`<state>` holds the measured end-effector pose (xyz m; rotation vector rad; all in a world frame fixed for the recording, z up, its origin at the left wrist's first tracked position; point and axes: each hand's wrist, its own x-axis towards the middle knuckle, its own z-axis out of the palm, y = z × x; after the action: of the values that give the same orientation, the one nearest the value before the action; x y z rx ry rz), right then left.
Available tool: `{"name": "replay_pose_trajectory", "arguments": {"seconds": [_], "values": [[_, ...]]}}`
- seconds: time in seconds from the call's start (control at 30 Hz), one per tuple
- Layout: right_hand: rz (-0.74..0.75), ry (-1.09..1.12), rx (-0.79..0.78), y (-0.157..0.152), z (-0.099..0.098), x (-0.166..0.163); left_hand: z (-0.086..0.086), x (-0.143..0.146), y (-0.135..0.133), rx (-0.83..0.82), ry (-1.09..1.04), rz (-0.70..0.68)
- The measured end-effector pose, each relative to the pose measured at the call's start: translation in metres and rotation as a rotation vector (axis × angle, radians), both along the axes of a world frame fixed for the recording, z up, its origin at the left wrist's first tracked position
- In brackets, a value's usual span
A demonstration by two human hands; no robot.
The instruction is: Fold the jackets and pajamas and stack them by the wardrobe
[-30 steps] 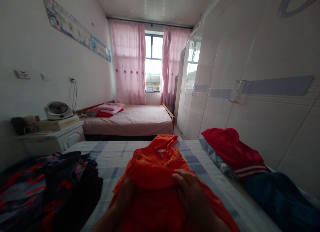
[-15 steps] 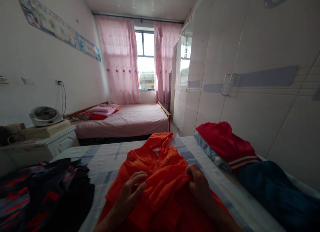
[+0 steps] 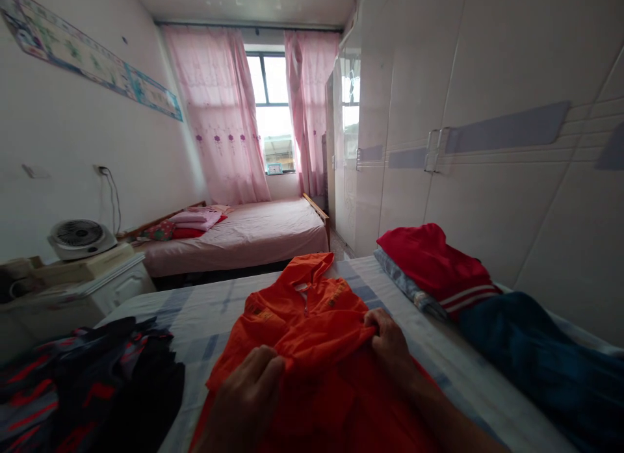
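Note:
An orange hooded jacket [image 3: 312, 323] lies spread on the checked bed sheet [image 3: 214, 316] in front of me, hood pointing away. My left hand [image 3: 248, 388] is closed on a fold of the jacket's fabric at its lower left. Over at the right, my right hand [image 3: 387, 342] pinches the same fold. Both hands hold the cloth bunched up across the jacket's middle.
A dark garment with red marks [image 3: 82, 388] lies at the left on the bed. A red garment with white stripes [image 3: 439, 268] and a dark blue one [image 3: 541, 362] lie at the right beside the white wardrobe [image 3: 487, 180]. A bedside cabinet with a fan [image 3: 75, 238] stands left; a pink bed [image 3: 253, 232] beyond.
My left hand went from lying flat on the jacket to gripping its fabric. Both hands have drawn the fold up across the jacket. The view has tilted to the right.

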<state>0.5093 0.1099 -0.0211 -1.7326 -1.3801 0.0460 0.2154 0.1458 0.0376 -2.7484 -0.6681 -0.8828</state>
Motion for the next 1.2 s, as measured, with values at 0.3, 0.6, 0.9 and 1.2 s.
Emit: {"name": "replay_pose_trajectory", "arguments": {"seconds": [0.3, 0.6, 0.9, 1.2], "values": [[0.101, -0.061, -0.159, -0.004, 0.041, 0.012, -0.016, -0.020, -0.012, -0.145, -0.019, -0.169], [0.098, -0.334, -0.251, 0.077, 0.057, 0.002, -0.035, -0.012, 0.005, -0.012, 0.082, 0.021], [-0.046, -0.321, -0.257, 0.096, 0.064, 0.004, -0.024, -0.001, 0.004, -0.311, 0.272, -0.114], [0.274, -0.514, -0.319, 0.014, 0.020, -0.033, -0.038, 0.010, 0.017, -0.373, 0.225, -0.135]]}}
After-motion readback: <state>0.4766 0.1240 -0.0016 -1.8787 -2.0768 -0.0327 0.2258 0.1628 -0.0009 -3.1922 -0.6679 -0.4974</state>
